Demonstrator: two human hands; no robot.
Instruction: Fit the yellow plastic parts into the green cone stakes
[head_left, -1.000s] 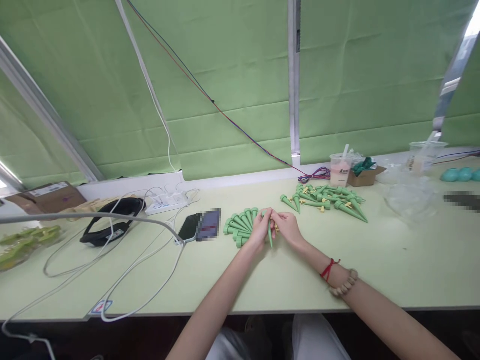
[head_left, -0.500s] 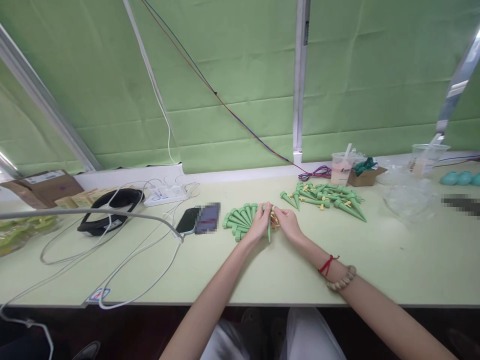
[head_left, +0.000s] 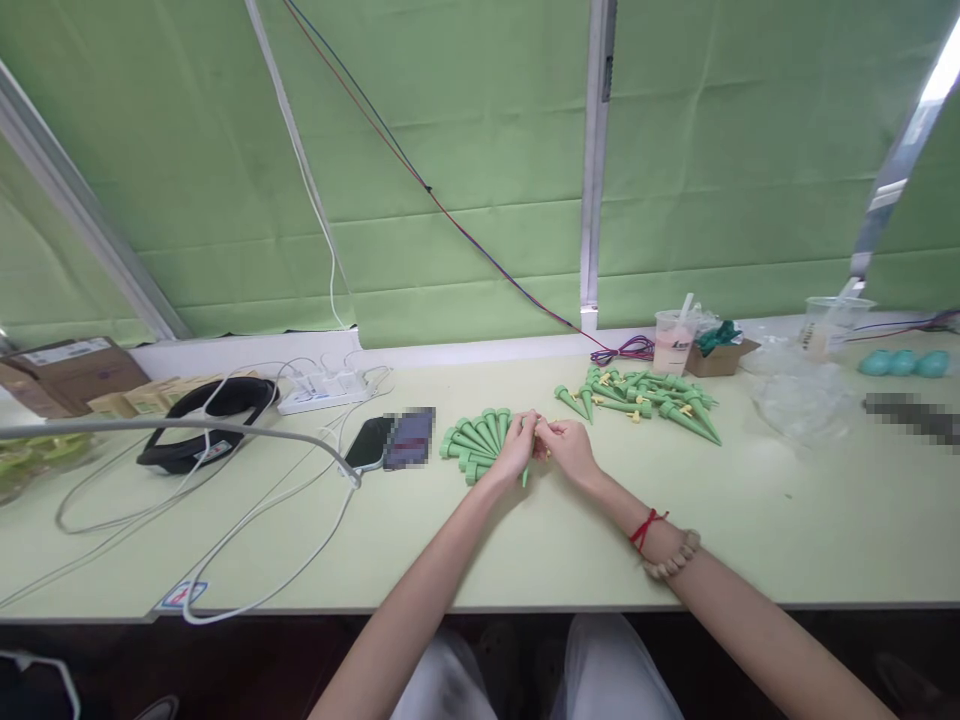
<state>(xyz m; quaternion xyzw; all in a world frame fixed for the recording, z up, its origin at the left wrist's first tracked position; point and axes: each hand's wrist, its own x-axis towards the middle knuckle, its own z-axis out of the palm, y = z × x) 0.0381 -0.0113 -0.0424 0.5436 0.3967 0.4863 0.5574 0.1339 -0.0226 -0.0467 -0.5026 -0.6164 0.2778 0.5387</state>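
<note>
My left hand (head_left: 514,455) is closed around a green plastic watering spike (head_left: 525,478), whose pointed tip shows below the fingers. My right hand (head_left: 571,450) pinches at the spike's top end, its fingertips touching those of the left; what they grip is hidden. Just left of my hands, several green spikes (head_left: 474,440) lie fanned out with their caps outward. Small yellow pieces show partly under the hands. Farther back to the right is a loose pile of green spikes (head_left: 660,388), with a yellow valve piece (head_left: 636,416) among them.
Left of the fan lie a phone (head_left: 369,445), a power strip (head_left: 326,388), a black headband (head_left: 210,420) and looping white cables (head_left: 270,500). Behind the pile stand a pink drink cup (head_left: 672,345) and a small cardboard box (head_left: 721,358). Clear plastic bags (head_left: 799,400) lie to the right.
My right hand has moved in against the left, so their fingertips now meet. The held spike shows less of its length below my left hand. The view has shifted slightly.
</note>
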